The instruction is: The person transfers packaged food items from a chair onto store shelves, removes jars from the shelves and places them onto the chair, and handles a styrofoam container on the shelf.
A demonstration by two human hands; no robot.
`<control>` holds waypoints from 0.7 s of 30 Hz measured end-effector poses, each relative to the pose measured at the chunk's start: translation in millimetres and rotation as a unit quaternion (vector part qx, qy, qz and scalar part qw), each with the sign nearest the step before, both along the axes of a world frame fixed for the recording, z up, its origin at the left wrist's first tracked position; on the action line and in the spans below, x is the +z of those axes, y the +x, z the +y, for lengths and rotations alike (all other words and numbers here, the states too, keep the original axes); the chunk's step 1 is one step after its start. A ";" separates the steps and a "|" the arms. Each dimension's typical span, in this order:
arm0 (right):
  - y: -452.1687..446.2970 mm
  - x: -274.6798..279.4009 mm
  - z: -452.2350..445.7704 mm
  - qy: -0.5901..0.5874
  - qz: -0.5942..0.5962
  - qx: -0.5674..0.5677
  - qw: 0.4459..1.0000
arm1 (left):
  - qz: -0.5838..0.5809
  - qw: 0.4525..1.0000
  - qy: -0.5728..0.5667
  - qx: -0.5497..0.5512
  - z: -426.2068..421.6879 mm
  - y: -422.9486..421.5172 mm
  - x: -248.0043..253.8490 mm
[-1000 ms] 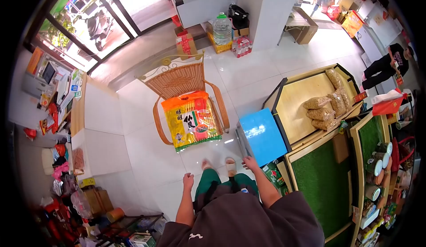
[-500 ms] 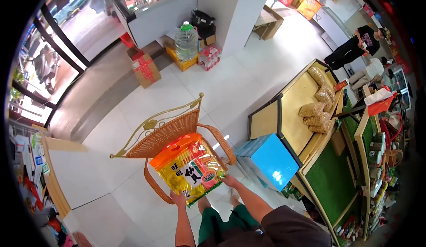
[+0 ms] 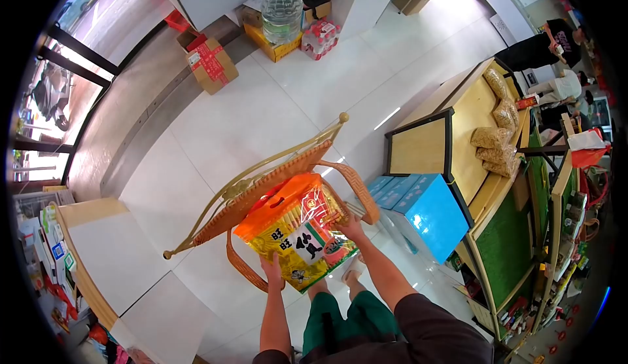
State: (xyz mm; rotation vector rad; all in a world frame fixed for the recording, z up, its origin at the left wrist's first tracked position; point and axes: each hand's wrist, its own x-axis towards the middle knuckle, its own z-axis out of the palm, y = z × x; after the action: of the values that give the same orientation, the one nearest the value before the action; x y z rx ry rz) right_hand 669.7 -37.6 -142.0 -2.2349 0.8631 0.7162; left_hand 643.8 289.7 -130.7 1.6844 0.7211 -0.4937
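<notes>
Fingers of your left hand point(image 3: 272, 270) hold the snack bag point(image 3: 294, 236) at its seven-o'clock edge, those of your right hand point(image 3: 351, 226) at three; it's over the wicker armchair point(image 3: 356, 187), blue boxes point(image 3: 428, 210) beyond at three.

From the wearer's head, the wide, round-edged view looks steeply down and forward, close above the snack bag point(image 3: 299, 238) and wicker armchair point(image 3: 297, 165), reaching across the tiled floor point(image 3: 261, 112) to a person point(image 3: 564, 42) farther off.
</notes>
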 end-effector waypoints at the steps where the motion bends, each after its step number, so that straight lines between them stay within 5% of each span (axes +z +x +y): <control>1: -6.4 -19.7 -5.1 0.001 0.002 -0.003 1.000 | 0.003 0.999 -0.015 0.046 -4.0 3.7 5.3; 3: -19.9 -56.0 -12.0 0.103 -0.121 -0.028 0.987 | 0.011 0.996 -0.030 0.087 -12.4 11.6 20.1; 8: 0.2 -29.1 -12.4 0.093 -0.062 0.022 0.994 | 0.197 0.951 -0.108 0.214 -9.5 23.4 23.4; 11: 7.7 -25.9 -13.2 0.151 -0.100 0.025 0.983 | 0.169 0.936 -0.188 0.244 -4.4 25.0 19.6; 14: 11.3 -30.2 -13.4 0.088 -0.083 0.041 0.992 | 0.129 0.915 -0.286 0.253 -1.5 18.3 7.8; 17: 24.2 5.3 -15.2 0.179 -0.023 -0.004 0.984 | 0.130 0.916 -0.279 0.258 -10.7 19.1 30.9; 21: 6.4 37.9 -9.1 0.183 -0.110 -0.022 0.977 | 0.108 0.905 -0.321 0.258 -8.9 -2.0 34.3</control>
State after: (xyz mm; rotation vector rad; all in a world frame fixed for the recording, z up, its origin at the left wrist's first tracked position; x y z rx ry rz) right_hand 676.0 -46.7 -104.1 -1.9136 0.6142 0.5441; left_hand 641.8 280.8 -96.4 0.7851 0.9963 -0.4707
